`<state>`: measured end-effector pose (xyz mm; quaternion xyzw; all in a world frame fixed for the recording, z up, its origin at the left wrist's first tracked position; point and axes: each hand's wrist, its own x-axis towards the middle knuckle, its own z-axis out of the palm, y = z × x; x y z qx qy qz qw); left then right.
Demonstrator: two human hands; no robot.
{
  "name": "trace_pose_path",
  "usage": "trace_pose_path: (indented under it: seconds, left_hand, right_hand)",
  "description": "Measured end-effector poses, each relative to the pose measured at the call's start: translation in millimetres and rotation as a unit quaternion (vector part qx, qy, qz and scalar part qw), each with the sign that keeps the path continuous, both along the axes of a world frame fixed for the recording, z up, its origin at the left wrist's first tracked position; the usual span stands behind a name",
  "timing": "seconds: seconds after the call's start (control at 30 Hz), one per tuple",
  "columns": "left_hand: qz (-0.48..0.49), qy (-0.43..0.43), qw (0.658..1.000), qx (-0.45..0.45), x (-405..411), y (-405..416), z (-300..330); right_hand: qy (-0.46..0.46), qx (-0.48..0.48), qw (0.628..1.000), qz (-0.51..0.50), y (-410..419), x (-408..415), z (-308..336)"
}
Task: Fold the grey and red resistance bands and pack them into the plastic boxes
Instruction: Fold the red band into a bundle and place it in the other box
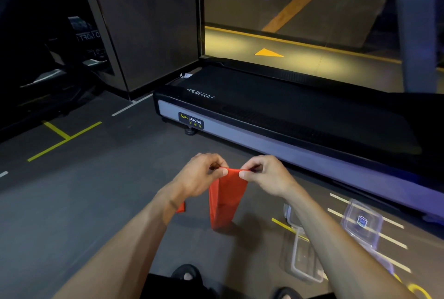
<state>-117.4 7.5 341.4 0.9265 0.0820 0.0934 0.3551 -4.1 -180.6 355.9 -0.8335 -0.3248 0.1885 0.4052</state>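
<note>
Nearest the camera, at the bottom edge, two dark sandalled feet (186, 274) stand on the dark grey rubber gym floor (96, 202), below two bare forearms that reach forward.

The left hand (201, 175) and the right hand (265, 175) are raised side by side above the floor, close together but not touching. Each pinches the top edge of the red flat elastic resistance band (227, 199) between thumb and curled fingers, the left at the band's left corner and the right at its right corner. The band hangs down from both grips as a doubled strip, narrowing towards its lower fold, which reaches the floor or sits just above it; I cannot tell which. A small red end shows beneath the left wrist.

To the right, partly behind the right forearm, a clear rectangular plastic box (304, 258) lies open on the floor. Just beyond it lies a clear plastic lid with a blue label (361, 223), resting across the white floor lines (394, 241).

A black and silver treadmill base marked BODY STRONG (264, 118) runs along the far side, well apart from the hands. Yellow tape lines (64, 140) mark the floor on the left.
</note>
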Motion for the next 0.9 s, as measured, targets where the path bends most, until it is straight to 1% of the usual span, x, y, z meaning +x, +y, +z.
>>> trace_pose_path:
  seconds: [0.17,0.27,0.37,0.47,0.7,0.83,0.9]
  left_hand:
    - [-0.005,0.0,0.989,-0.145,-0.2,-0.3,-3.5]
    - [0.004,-0.015,0.979,-0.204,-0.1,0.2,-5.3]
    - [-0.009,-0.043,0.966,-0.256,0.0,-0.9,-7.2]
    - [-0.023,-0.059,0.966,-0.25,3.3,-3.2,-10.3]
    - [-0.02,-0.015,0.977,-0.21,6.6,-6.6,-18.2]
    - [-0.013,-0.027,0.986,-0.166,6.8,-6.6,-19.9]
    - [-0.005,-0.043,0.994,-0.104,7.3,-8.1,-19.6]
  right_hand:
    - [0.096,0.021,0.995,0.013,-4.0,-0.2,5.8]
    - [0.143,0.003,0.99,0.001,-2.6,1.5,5.8]
    - [0.178,-0.008,0.984,-0.028,-1.1,2.8,5.9]
    - [0.206,-0.015,0.977,-0.051,1.9,2.2,6.0]
    - [0.276,-0.02,0.954,-0.116,8.3,-1.4,3.1]
    - [0.312,-0.029,0.943,-0.114,9.1,-2.2,1.9]
    - [0.321,-0.025,0.94,-0.116,9.6,-1.7,1.1]
